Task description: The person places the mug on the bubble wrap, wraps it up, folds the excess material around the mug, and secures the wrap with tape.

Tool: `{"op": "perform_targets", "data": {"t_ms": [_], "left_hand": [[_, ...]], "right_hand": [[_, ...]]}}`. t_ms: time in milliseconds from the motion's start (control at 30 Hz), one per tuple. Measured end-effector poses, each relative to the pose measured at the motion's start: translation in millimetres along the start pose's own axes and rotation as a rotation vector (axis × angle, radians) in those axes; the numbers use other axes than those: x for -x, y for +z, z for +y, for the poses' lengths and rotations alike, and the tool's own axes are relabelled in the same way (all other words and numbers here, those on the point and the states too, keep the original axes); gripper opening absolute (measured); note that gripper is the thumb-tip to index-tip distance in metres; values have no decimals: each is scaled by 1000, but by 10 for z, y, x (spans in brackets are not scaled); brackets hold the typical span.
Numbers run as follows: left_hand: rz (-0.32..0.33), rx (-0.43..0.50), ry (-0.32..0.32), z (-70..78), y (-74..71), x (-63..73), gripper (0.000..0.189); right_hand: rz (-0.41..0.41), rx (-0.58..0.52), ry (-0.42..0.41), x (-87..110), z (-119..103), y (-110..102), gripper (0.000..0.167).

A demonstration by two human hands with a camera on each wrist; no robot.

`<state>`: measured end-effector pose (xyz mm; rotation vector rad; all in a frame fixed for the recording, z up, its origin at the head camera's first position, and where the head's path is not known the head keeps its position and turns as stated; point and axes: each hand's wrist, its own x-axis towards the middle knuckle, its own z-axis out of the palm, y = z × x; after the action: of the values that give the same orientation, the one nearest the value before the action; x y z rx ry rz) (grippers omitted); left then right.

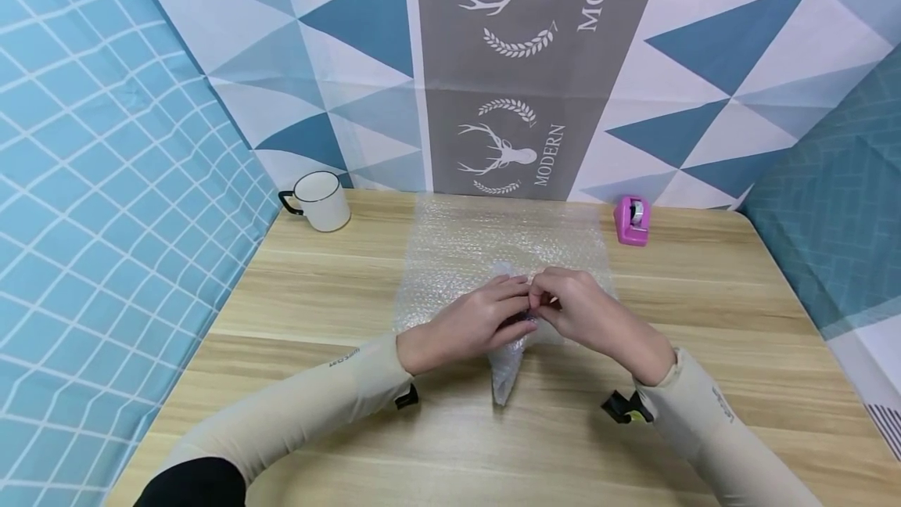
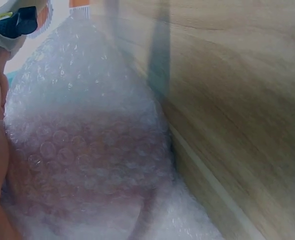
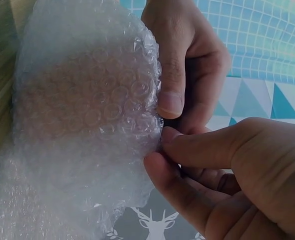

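Observation:
A clear bubble wrap sheet [image 1: 450, 249] lies on the table, its near part folded up into a bundle whose pointed end [image 1: 503, 382] faces the person. Through the bubbles in the left wrist view a blurred reddish-brown shape [image 2: 87, 150] shows; its kind cannot be made out. My left hand [image 1: 479, 321] holds the bundle's top from the left, its thumb [image 3: 170, 95] against the wrap's edge. Right beside it, my right hand [image 1: 579, 305] pinches at the same edge between thumb and forefinger. Both hands' fingertips nearly meet there.
At the back left of the wooden table [image 1: 317, 288] stands a white mug [image 1: 325, 203] with a black handle and rim. A pink tape dispenser [image 1: 633, 221] sits at the back right. Patterned cloth [image 1: 366, 37] hangs behind the table's far edge.

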<state>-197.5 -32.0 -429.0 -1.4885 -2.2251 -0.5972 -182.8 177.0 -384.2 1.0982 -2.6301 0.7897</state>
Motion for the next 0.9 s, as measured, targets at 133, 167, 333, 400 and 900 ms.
{"op": "perform_targets", "data": {"t_ms": [133, 167, 333, 400, 900], "left_hand": [[34, -45, 31, -6, 10, 3, 30], [43, -54, 40, -8, 14, 1, 29], [70, -84, 73, -14, 21, -7, 27], [74, -93, 79, -17, 27, -3, 26], [65, -91, 71, -15, 41, 33, 26]], "right_hand": [[-33, -37, -3, 4, 47, -23, 23], [-49, -56, 6, 6, 68, -38, 22], [-117, -127, 137, 14, 333, -154, 12], [-105, -117, 222, 26, 534, -197, 6], [53, -109, 832, 383, 2001, -420, 44]]}}
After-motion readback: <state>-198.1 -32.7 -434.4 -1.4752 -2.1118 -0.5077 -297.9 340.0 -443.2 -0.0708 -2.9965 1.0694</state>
